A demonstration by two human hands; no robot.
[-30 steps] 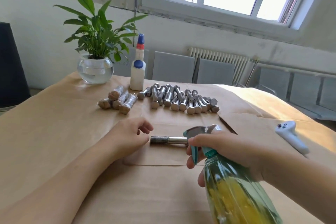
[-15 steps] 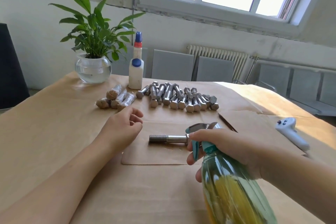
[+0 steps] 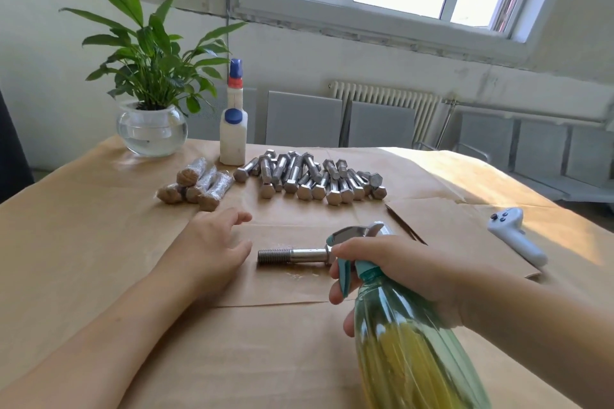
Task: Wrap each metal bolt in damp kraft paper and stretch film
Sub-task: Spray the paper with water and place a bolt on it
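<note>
Bolt (image 3: pixel 292 256) lies between flat left hand (image 3: pixel 212 249) and bottle-gripping right hand (image 3: pixel 395 269)

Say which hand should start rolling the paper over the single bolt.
Probably left. The left hand rests open on the kraft sheet beside the bolt's threaded end. The right hand is gripping the spray bottle.

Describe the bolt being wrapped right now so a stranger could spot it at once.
Start at the paper-covered table, then find the loose kraft sheet nearest the person. The bolt lies alone on it, between the left hand and the spray bottle; the other bare bolts sit heaped farther back.
</note>
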